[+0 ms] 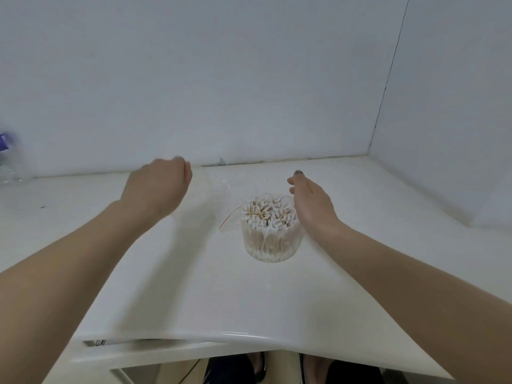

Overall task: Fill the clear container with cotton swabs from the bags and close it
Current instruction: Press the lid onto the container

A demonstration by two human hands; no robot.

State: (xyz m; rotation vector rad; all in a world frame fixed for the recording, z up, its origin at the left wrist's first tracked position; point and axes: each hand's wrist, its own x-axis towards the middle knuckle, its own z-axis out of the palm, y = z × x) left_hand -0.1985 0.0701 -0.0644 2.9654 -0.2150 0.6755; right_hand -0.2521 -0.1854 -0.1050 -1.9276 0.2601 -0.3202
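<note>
While the clear container [270, 228] stands open on the white table [194, 286], packed with upright cotton swabs [267, 214], the right hand [310, 198] hovers just beside its far right rim, fingers loosely bent and holding nothing. Well to the left, the blurred left hand [159, 184] curls over a faint clear lid [199, 200]; its grip cannot be told. An empty plastic bag [230, 221] lies against the container's left side.

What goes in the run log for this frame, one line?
container: full of swabs, lid off | left hand: curled, blurred, beside clear lid, grip unclear | right hand: open beside container | empty bag: against container
</note>
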